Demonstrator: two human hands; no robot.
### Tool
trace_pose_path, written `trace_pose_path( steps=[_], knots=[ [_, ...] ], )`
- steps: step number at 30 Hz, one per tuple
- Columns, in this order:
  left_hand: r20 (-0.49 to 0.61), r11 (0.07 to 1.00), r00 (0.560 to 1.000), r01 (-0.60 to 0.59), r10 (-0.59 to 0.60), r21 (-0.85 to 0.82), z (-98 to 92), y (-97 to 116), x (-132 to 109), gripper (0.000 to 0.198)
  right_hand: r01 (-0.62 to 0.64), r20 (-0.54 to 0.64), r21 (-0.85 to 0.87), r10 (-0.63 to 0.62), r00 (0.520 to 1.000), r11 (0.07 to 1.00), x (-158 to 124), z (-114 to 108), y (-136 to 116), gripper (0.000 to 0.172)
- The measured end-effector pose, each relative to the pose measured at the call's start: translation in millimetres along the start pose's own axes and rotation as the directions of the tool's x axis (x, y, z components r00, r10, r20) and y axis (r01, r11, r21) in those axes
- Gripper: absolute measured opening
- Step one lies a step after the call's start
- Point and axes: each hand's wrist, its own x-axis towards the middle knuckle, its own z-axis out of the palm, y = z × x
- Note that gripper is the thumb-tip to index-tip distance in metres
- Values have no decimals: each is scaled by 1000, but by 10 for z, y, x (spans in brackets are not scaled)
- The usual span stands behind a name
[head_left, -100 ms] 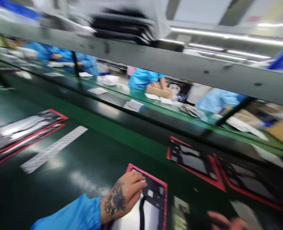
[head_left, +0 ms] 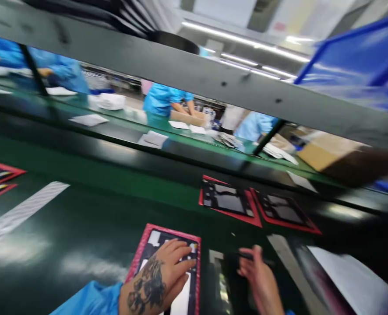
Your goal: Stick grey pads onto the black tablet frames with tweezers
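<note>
The red-edged panel [head_left: 181, 302] lies on the dark green table [head_left: 95, 223], partly covered by the left hand [head_left: 161, 278], whose fingers are loosely spread and bent. The right hand [head_left: 259, 278], blurred, pinches a dark stick [head_left: 246, 255] beside the panel. Two similar panels [head_left: 228, 197] lie farther forward, rightward

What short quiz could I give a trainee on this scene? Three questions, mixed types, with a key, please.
1. Which hand is over the nearest red-edged panel?
2. True or false: the right hand is empty.
3. The pale patterned strip lies: A) at the far right of the view; B) at the left of the view; C) under the right hand.

Key:
1. The left hand.
2. False; it holds a thin dark object.
3. B.
</note>
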Motion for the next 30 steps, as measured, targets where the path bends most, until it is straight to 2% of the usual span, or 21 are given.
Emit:
trace_pose_path(
  steps=[2, 4, 7, 10, 13, 15, 19, 23, 30],
  knots=[
    [132, 998, 990, -48, 43, 36, 196, 80, 126, 39, -128, 8, 108, 128, 992, 986, 23, -45, -19, 50],
    [210, 994, 976, -79, 62, 72, 373, 139, 180, 49, -193, 49, 187, 187, 981, 963, 26, -16, -54, 47],
    [264, 989, 964, -64, 27, 134, 529, 183, 151, 54, -223, 78, 224, 211, 974, 949, -33, 33, -111, 47],
    [278, 980, 958, 12, -67, 197, 601, 177, 67, 52, -239, 89, 230, 224, 971, 943, -122, 35, -141, 46],
    [320, 980, 946, -10, -55, 198, 695, 140, 1, 60, -269, 120, 241, 247, 962, 932, -205, 35, -123, 44],
    [320, 980, 947, -43, -23, 197, 771, 110, -5, 65, -261, 122, 223, 239, 963, 939, -246, 49, -87, 44],
    [290, 971, 957, -73, 4, 229, 872, 45, 121, 64, -154, 34, 152, 151, 988, 976, -248, 92, 11, 48],
    [346, 971, 938, -111, 31, 213, 889, -23, 313, 61, -112, -14, 102, 114, 993, 988, -188, 127, 93, 51],
    [379, 977, 924, -130, 58, 169, 954, -124, 334, 60, -86, 10, 25, 86, 996, 996, -190, 162, 123, 47]
  ],
)
